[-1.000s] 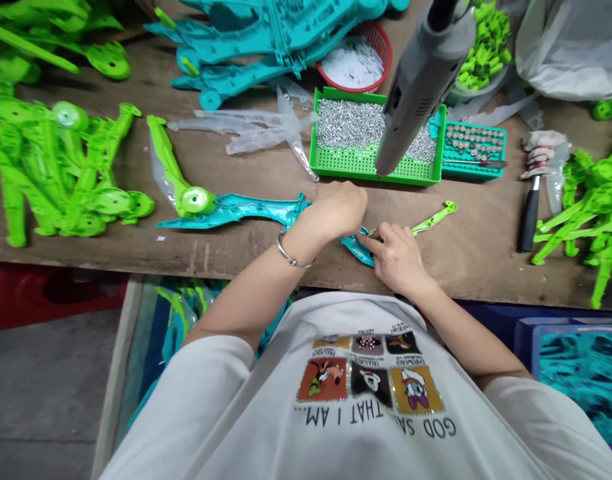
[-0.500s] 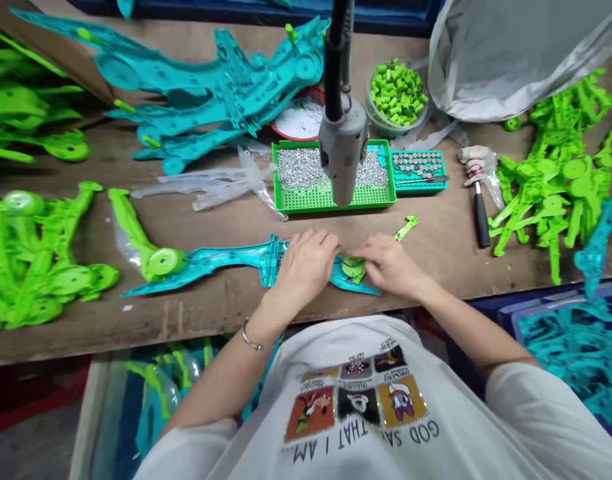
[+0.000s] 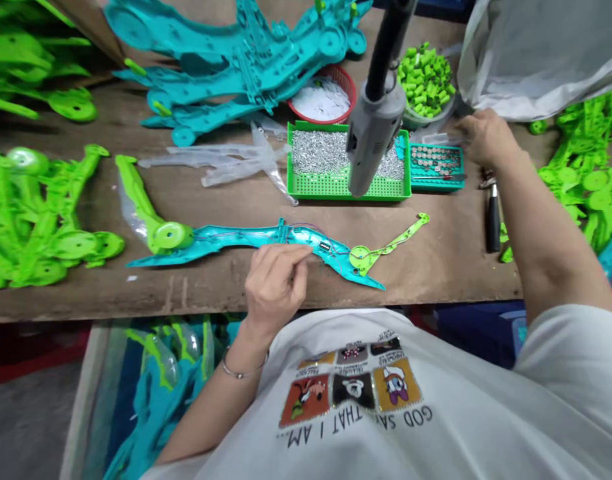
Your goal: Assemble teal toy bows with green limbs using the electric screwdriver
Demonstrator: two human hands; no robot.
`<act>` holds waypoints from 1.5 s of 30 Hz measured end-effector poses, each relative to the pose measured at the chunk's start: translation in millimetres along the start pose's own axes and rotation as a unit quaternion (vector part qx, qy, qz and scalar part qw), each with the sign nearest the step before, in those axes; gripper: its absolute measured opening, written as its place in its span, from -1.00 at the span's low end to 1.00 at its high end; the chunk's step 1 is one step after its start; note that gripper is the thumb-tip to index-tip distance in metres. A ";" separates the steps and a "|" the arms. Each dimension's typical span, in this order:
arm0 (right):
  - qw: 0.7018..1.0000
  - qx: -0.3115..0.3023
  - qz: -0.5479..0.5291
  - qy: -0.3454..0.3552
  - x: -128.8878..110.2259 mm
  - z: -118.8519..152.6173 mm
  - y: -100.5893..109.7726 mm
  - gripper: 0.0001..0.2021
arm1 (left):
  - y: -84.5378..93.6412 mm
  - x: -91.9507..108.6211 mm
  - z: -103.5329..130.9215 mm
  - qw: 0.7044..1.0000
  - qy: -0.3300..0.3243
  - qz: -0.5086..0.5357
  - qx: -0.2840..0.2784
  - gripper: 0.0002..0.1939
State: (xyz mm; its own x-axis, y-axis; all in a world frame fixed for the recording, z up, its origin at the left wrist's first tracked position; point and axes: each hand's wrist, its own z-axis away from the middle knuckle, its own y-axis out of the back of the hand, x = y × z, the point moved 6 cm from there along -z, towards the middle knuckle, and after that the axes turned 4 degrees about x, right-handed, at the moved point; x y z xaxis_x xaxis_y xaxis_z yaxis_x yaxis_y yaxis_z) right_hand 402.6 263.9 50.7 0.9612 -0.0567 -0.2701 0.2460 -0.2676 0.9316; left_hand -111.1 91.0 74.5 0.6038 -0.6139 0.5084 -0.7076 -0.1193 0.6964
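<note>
A long teal plastic piece [image 3: 226, 240] lies across the table in front of me, with thin wires and a small dark part along its hollow. A green arm [image 3: 172, 235] joins its left end, and a thinner green arm [image 3: 396, 240] sits at its right end. Over the near edge of the teal piece is my left hand [image 3: 276, 280], fingers curled together; whatever they hold is hidden. My right hand [image 3: 486, 137] reaches to the back right, beside the teal tray [image 3: 436, 185] of small round metal parts, near clear plastic. Its fingertips are blurred.
A grey screwdriver [image 3: 376, 133] hangs over a green tray [image 3: 349, 191] of small silver parts. Behind are a red basket [image 3: 351, 87] and a tub of green pieces [image 3: 426, 83]. A hammer [image 3: 493, 217] lies right. Green parts [image 3: 41, 227] are heaped left, teal parts [image 3: 211, 80] behind.
My right hand has left the right end of the teal piece and moved to the back right. My left hand has shifted left and nearer me. The thin green arm now shows fully.
</note>
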 end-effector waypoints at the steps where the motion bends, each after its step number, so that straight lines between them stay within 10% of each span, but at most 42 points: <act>1: 1.000 -0.020 0.013 0.008 1.0 1.1 3.0 -0.77 | 0.3 -0.7 1.0 1.000 0.005 0.000 -0.004 -0.70; 6: 0.992 -0.048 0.119 -0.007 0.0 37.2 55.8 -0.62 | -5.6 2.7 0.6 1.000 0.011 0.013 -0.012 -0.75; 11: 0.999 -0.030 -0.009 0.009 -66.9 128.6 118.2 -0.63 | -16.8 24.7 -7.3 0.999 -0.013 0.048 -0.004 -0.65; 17: 0.899 -0.337 -0.258 0.107 -193.2 235.7 86.8 -0.77 | -63.8 88.5 -0.2 0.966 -0.186 0.015 -0.181 -0.43; 22: 0.931 -0.184 -0.303 -0.082 -171.9 255.4 71.8 -0.53 | -83.7 95.3 16.1 0.957 -0.192 -0.008 -0.217 -0.68; 27: 0.783 -0.125 -0.535 -0.291 -162.3 290.8 22.1 -0.42 | -84.5 87.8 21.9 0.971 -0.163 0.000 -0.175 -0.60; 30: 0.751 -0.147 -0.562 -0.314 -171.9 300.5 0.9 -0.61 | -84.4 86.2 21.2 0.968 -0.166 -0.005 -0.190 -0.46; 33: 0.764 -0.096 -0.541 -0.338 -150.0 289.8 -1.1 -0.58 | -76.1 74.8 13.5 0.971 -0.160 -0.003 -0.176 -0.36; 39: 0.782 0.003 -0.462 -0.418 -74.2 271.3 -13.3 -0.39 | -69.0 37.9 -1.5 0.985 -0.074 -0.009 -0.156 -0.79; 45: 0.931 0.158 -0.173 -0.280 -109.2 271.6 21.9 -0.46 | -86.2 45.0 -10.9 0.980 -0.053 -0.010 -0.193 -0.84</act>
State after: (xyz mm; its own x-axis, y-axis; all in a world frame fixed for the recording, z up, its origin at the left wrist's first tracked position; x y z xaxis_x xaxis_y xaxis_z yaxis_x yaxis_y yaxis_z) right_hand 269.1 3.0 34.5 0.5940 -0.3826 -0.7077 0.3948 -0.6278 0.6708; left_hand -18.9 82.2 42.9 0.5601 -0.6951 0.4507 -0.4922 0.1584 0.8559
